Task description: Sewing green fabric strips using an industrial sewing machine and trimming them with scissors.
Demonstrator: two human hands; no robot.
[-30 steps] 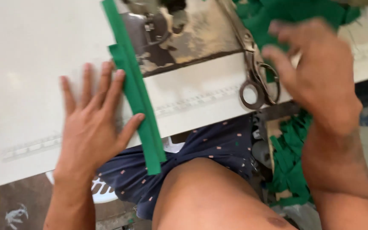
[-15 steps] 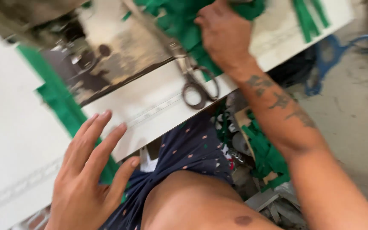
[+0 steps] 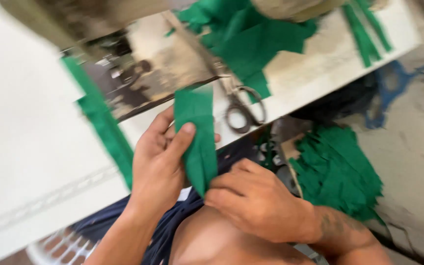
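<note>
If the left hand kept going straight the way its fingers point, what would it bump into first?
The left hand already holds the green fabric piece, its fingers pointing up and away toward the table. Going straight on, it would probably meet the white table edge near the scissors, though blur makes depth uncertain.

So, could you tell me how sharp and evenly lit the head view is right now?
Head view: even daylight, no glare; motion blur smears the table and scissors; left hand, right hand and green fabric strip only soft.

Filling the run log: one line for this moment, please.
left hand: holds green fabric strip | right hand: pinches its lower end | scissors: on table
</note>
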